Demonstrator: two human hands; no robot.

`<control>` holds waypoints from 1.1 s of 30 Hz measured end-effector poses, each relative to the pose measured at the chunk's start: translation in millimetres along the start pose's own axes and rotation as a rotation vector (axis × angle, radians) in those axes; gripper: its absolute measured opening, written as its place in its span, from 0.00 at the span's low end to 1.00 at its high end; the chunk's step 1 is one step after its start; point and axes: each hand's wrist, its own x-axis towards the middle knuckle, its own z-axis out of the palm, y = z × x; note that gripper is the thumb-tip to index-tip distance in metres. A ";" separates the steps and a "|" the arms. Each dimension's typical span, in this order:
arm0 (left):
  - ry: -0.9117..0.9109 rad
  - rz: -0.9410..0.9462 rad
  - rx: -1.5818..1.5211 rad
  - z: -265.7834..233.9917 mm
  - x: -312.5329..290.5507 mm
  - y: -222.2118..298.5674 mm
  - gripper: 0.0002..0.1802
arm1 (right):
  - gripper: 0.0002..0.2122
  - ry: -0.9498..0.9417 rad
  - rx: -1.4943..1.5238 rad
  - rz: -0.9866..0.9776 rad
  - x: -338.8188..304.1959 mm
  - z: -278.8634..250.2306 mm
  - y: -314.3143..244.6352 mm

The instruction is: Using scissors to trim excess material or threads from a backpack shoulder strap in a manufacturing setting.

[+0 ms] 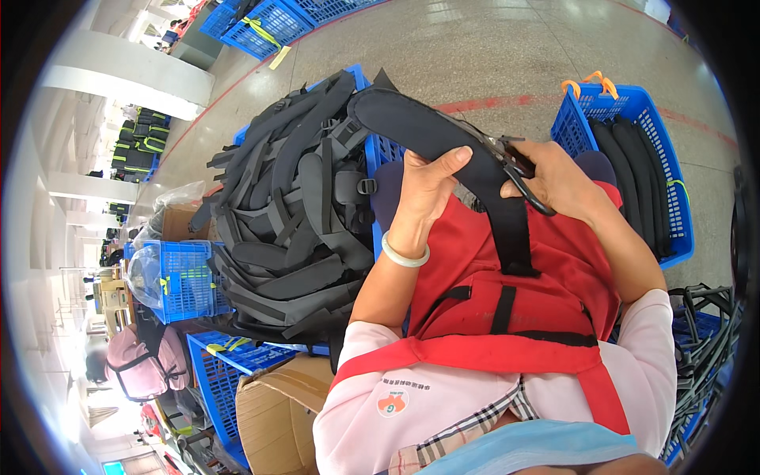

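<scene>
My left hand point(427, 178), with a pale bangle on its wrist, is closed on a long black padded shoulder strap point(412, 119), thumb on top. The wide rounded end of the strap reaches up and left, and its narrower part hangs down over my red apron point(554, 253). In my right hand point(564, 178) is a pair of scissors point(520, 162) with black handles, close against the strap's right edge. Part of the blades shows near the strap; whether they touch it I cannot tell.
Left of me, a big heap of dark grey padded straps point(293, 214) fills a blue crate. A blue basket point(677, 229) at right holds several black pads. Dark strap pieces point(704, 317) lie lower right. An opened cardboard box point(273, 412) stands lower left. Another person point(146, 364) sits farther left.
</scene>
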 end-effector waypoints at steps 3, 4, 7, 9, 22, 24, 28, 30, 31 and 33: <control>-0.021 -0.008 0.003 -6.5 0.9 0.5 0.15 | 0.24 -0.003 0.024 0.018 1.1 -0.4 -0.4; -0.071 -0.012 0.021 -9.7 1.7 1.3 0.19 | 0.24 -0.001 0.024 0.014 1.5 -0.3 -0.8; 0.063 0.246 0.332 -2.0 9.6 9.9 0.27 | 0.24 0.051 0.033 0.001 0.9 -3.1 -1.4; 0.205 0.557 0.462 3.0 18.4 29.9 0.38 | 0.24 0.068 -0.076 0.020 2.2 -8.2 -6.4; -0.013 0.240 0.312 5.2 19.5 53.9 0.13 | 0.26 0.078 -0.205 -0.060 10.2 -4.6 -8.2; -0.049 0.199 0.303 -1.0 14.6 45.8 0.13 | 0.23 0.056 -0.145 -0.068 9.3 1.4 -1.4; -0.045 0.159 0.289 -7.5 12.4 41.5 0.13 | 0.22 0.010 -0.097 -0.027 8.6 4.0 0.2; -0.036 0.146 0.285 -7.4 11.4 40.6 0.12 | 0.26 0.027 -0.112 -0.010 8.0 6.7 4.9; -0.031 0.132 0.280 -7.0 10.8 40.1 0.12 | 0.26 0.024 -0.112 -0.011 8.0 7.4 4.4; -0.036 0.144 0.263 -7.2 9.6 38.3 0.12 | 0.25 0.052 -0.118 -0.012 7.4 8.0 0.8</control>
